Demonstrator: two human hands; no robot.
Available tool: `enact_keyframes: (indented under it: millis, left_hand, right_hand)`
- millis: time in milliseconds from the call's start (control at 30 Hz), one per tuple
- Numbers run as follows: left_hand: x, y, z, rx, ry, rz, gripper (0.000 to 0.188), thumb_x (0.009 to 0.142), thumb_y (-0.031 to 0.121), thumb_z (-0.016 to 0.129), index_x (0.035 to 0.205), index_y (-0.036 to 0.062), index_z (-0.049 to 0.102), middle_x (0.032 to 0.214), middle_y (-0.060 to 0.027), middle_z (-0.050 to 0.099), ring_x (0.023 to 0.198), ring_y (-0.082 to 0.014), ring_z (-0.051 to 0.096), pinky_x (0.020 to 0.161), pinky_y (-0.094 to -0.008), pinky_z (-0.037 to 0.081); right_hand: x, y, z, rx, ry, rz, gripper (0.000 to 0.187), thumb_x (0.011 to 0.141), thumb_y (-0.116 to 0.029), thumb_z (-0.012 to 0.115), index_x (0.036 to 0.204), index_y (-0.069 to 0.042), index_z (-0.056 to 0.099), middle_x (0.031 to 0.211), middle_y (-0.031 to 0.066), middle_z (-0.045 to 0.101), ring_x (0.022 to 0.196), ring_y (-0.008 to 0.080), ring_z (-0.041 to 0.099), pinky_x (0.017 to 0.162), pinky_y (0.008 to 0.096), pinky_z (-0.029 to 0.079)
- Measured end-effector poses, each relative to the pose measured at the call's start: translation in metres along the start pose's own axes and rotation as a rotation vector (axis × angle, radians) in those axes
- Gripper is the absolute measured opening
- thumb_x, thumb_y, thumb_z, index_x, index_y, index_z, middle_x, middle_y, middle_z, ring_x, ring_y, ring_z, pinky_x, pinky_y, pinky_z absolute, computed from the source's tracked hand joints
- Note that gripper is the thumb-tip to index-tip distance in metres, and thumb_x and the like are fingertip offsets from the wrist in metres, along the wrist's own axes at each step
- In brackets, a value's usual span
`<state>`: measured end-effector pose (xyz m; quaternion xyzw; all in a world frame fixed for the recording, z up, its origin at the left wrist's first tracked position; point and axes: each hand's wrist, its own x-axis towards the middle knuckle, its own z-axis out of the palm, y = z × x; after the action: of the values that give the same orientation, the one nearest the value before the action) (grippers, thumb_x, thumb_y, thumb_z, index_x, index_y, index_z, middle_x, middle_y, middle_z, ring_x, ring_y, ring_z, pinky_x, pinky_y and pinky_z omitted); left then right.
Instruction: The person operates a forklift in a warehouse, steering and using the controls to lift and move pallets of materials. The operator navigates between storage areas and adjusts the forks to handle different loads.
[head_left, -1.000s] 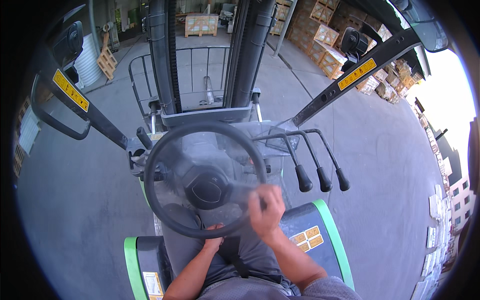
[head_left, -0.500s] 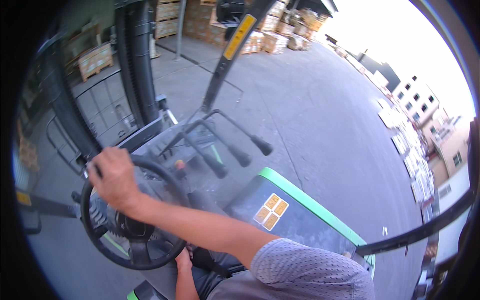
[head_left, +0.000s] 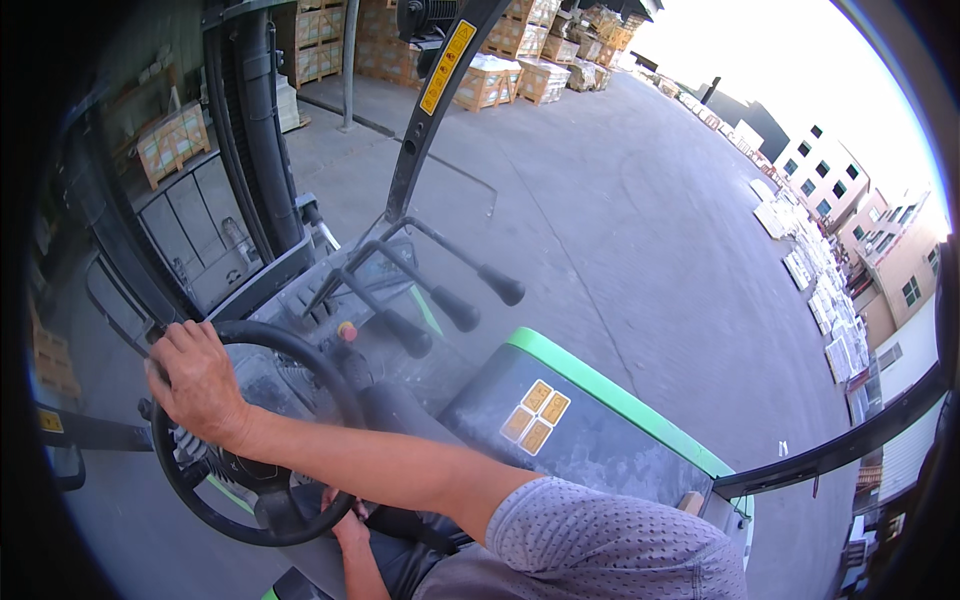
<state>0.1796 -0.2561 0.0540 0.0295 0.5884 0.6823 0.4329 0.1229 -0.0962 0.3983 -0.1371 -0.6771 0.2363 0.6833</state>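
I sit at the controls of a forklift. My right hand is closed over the upper left rim of the black steering wheel, its bare forearm stretched across the wheel. Low by my lap is my left hand, partly covered by the wheel rim; its fingers look curled, and what they hold, if anything, is hidden. Beyond the wheel stand several black-knobbed levers, untouched. A red button sits on the dusty console between the wheel and the levers.
The dark mast rises ahead at left, and a slanted cab post bears a yellow label. Crated pallets stand at the back, with another crate behind the mast. Pale stacked slabs line the yard's right side, before buildings.
The view has shifted a little, so the levers, post and crates lie further left. My right hand stays on the rim and shows slightly lower and further left; the wheel appears slightly turned counterclockwise.
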Motion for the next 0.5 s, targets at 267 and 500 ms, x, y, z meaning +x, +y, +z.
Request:
enact_keyframes:
  millis: [267, 500]
  left_hand:
    - [0.031, 0.112, -0.069, -0.304, 0.030, 0.283, 0.032, 0.108, 0.037, 0.055, 0.108, 0.0063, 0.064, 0.085, -0.0070, 0.066, 0.065, -0.0136, 0.061, 0.051, -0.0253, 0.046]
    - [0.015, 0.243, -0.080, -0.137, 0.193, 0.498, 0.055, 0.109, 0.055, 0.045, 0.123, 0.0053, 0.064, 0.089, -0.0118, 0.071, 0.047, -0.0146, 0.054, 0.043, -0.0286, 0.044]
  right_hand:
    - [0.003, -0.003, 0.006, -0.029, 0.036, 0.010, 0.015, 0.084, -0.009, 0.072, 0.085, -0.004, 0.058, 0.087, 0.0158, 0.054, 0.087, 0.0369, 0.054, 0.079, 0.0476, 0.042]
    - [-0.009, -0.014, -0.007, -0.060, 0.017, 0.001, 0.010, 0.084, -0.008, 0.075, 0.088, -0.005, 0.066, 0.082, 0.0104, 0.061, 0.082, 0.0329, 0.060, 0.076, 0.0448, 0.044]
